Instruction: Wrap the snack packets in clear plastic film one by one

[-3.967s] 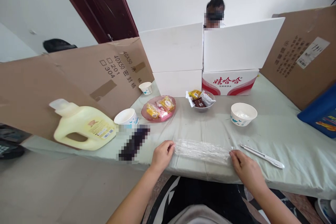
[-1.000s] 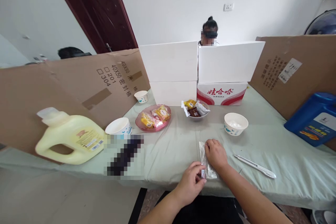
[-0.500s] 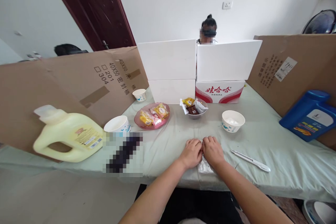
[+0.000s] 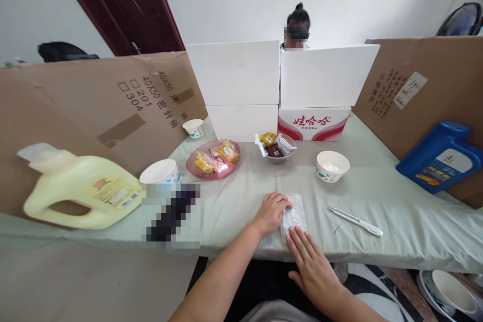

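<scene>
A folded piece of clear plastic film (image 4: 295, 211) lies near the front edge of the table covered in a pale green cloth (image 4: 396, 221). My left hand (image 4: 272, 213) rests on the film's left edge, its fingers curled over it. My right hand (image 4: 310, 266) is flat with fingers stretched out, the fingertips touching the film's near end while the palm hangs past the table edge.
A white pen-like tool (image 4: 355, 221) lies right of the film. A white bowl (image 4: 332, 165), a snack bowl (image 4: 274, 148), a pink snack plate (image 4: 213, 158), two paper cups, a yellow jug (image 4: 79, 193) and a blue jug (image 4: 439, 156) stand around. Cardboard and white boxes wall the table; a person sits behind.
The long film strip from four seconds ago is now folded into a small pad. My right hand has slid back toward me and flattened; the left hand stays at the pad's left edge.
</scene>
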Motion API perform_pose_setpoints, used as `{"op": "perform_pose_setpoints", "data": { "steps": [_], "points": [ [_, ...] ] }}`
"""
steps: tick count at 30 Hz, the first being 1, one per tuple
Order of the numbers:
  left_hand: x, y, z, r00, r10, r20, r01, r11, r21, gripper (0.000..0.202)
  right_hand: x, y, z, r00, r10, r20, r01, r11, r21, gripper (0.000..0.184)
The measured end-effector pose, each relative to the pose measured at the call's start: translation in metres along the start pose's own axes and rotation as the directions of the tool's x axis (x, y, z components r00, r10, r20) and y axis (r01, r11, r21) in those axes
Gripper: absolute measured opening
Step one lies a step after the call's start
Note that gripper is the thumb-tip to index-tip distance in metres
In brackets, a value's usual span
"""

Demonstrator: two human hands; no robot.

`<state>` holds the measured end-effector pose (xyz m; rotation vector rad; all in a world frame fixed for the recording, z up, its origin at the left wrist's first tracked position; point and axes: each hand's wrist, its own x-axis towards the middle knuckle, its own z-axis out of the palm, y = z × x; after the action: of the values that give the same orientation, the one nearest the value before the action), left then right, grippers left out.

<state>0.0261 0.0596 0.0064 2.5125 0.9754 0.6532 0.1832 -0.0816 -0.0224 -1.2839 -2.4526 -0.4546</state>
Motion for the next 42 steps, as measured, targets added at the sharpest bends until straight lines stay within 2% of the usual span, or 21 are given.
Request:
{"op": "perform_pose_setpoints", "data": {
  "steps": [2, 5, 9, 12, 15, 18, 21, 23, 26, 29, 32, 35, 38, 42],
  "points": [
    [0.0, 0.001, -0.001, 1.0, 0.002, 0.013, -0.002, 1.0, 0.008, 0.027, -0.019, -0.009, -0.007, 1.0, -0.014, 0.001, 0.014, 0.999, -0.036, 0.061],
    [0.001, 0.003, -0.001, 1.0, 0.004, 0.019, -0.004, 1.0, 0.019, 0.021, -0.027, 0.0, -0.018, 0.997, -0.07, -0.018, 0.07, 0.998, 0.001, 0.051],
    [-0.001, 0.005, -0.002, 0.999, 0.031, 0.015, -0.031, 1.0, 0.003, 0.025, -0.007, 0.02, -0.015, 0.997, 0.067, -0.045, -0.063, 0.994, 0.088, 0.043],
    [-0.003, 0.004, -0.002, 0.999, 0.046, 0.007, -0.046, 0.999, -0.021, 0.027, 0.007, 0.021, -0.006, 0.99, 0.131, -0.061, -0.119, 0.978, 0.171, 0.034],
    [-0.003, 0.003, -0.001, 0.999, 0.049, -0.004, -0.05, 0.999, -0.023, 0.026, 0.008, 0.013, -0.003, 0.989, 0.144, -0.035, -0.13, 0.956, 0.263, 0.027],
    [-0.003, 0.003, -0.001, 0.999, 0.044, -0.006, -0.044, 0.999, -0.019, 0.025, 0.005, 0.01, -0.011, 0.991, 0.129, -0.026, -0.112, 0.934, 0.339, 0.026],
    [-0.002, 0.003, -0.001, 0.999, 0.045, 0.01, -0.045, 0.999, -0.02, 0.026, 0.009, 0.018, -0.022, 0.995, 0.103, 0.0, -0.093, 0.903, 0.42, 0.029],
    [-0.001, 0.003, -0.002, 0.999, 0.046, 0.023, -0.046, 0.999, -0.014, 0.027, 0.017, 0.03, -0.026, 0.991, 0.118, 0.065, -0.135, 0.878, 0.459, 0.032],
    [-0.001, 0.004, -0.003, 0.999, 0.044, 0.032, -0.044, 0.999, -0.019, 0.026, 0.037, 0.052, -0.023, 0.954, 0.234, 0.188, -0.295, 0.851, 0.434, 0.03],
    [-0.002, 0.004, -0.005, 0.999, 0.042, 0.02, -0.04, 0.997, -0.059, 0.037, 0.056, 0.069, -0.014, 0.891, 0.371, 0.262, -0.445, 0.831, 0.335, 0.026],
    [-0.003, 0.002, -0.004, 1.0, 0.023, -0.001, -0.023, 0.995, -0.093, 0.056, 0.068, 0.076, -0.003, 0.853, 0.432, 0.294, -0.507, 0.819, 0.267, 0.02],
    [-0.003, -0.001, -0.002, 1.0, 0.001, -0.016, -0.003, 0.994, -0.111, 0.062, 0.07, 0.075, 0.004, 0.845, 0.443, 0.298, -0.518, 0.817, 0.253, 0.018],
    [-0.003, -0.001, -0.002, 1.0, -0.007, -0.027, 0.003, 0.992, -0.128, 0.056, 0.068, 0.074, 0.008, 0.847, 0.442, 0.294, -0.515, 0.819, 0.254, 0.018],
    [-0.001, 0.001, -0.005, 0.999, -0.01, -0.032, 0.006, 0.991, -0.134, 0.029, 0.066, 0.074, 0.012, 0.85, 0.442, 0.286, -0.514, 0.816, 0.265, 0.019]
  ]
}}
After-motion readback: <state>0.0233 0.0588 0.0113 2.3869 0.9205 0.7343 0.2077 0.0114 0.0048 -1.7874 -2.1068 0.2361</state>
